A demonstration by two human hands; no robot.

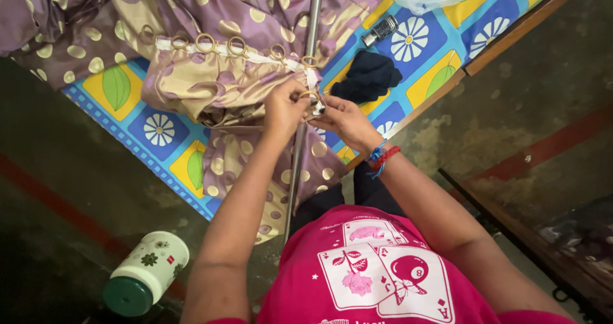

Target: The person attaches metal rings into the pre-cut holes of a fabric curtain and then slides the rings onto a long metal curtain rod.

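Nearby, rod (300, 151), dark cloth (369, 76), maybe jar (380, 30).

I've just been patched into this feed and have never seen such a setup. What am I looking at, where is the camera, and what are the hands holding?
There is one picture, from a camera worn on the person's head, looking down past a pink printed shirt. There is no machine: two bare hands work together. The left hand and right hand pinch the white-taped edge of a purple curtain with cream dots, at a small gold ring beside a grey metal rod. More gold rings line that edge. Below lies a blue and yellow flowered mat, with a dark folded cloth on it. A white cylindrical container with a green lid lies on the floor.
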